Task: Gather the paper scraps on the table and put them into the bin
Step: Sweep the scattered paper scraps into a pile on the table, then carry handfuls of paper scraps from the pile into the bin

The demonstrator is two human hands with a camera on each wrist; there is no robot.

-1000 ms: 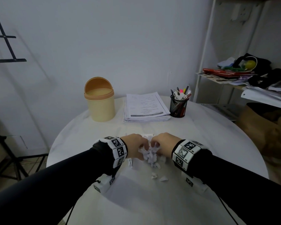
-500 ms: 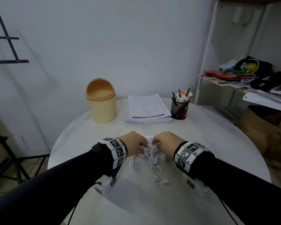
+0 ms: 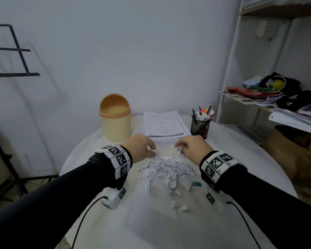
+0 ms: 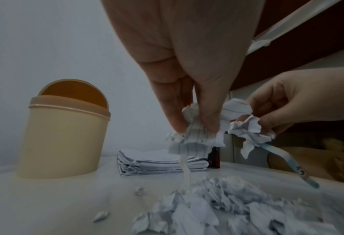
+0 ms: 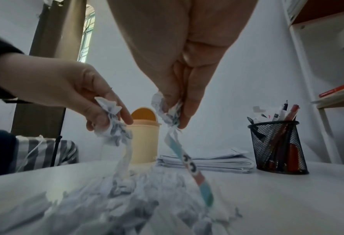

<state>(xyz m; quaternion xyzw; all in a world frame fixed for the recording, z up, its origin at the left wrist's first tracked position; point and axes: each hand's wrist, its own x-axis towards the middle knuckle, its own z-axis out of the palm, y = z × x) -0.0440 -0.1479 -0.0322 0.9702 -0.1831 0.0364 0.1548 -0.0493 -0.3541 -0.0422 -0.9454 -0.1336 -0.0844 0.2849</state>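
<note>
open table (image 3: pixel 90 164) lies between the scrap pile (image 3: pixel 166 170) and the bin (image 3: pixel 115 123), whose mouth gapes under a tipped-back lid. right of the bin, a paper stack (image 3: pixel 164 125) and pen cup (image 3: pixel 201 125) crowd the back edge.

Paper stack (image 3: pixel 164 125) beside pen holder (image 3: pixel 201 125)

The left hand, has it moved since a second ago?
Yes. The left hand has risen off the scrap pile and gone forward toward the bin, pinching scraps.
</note>
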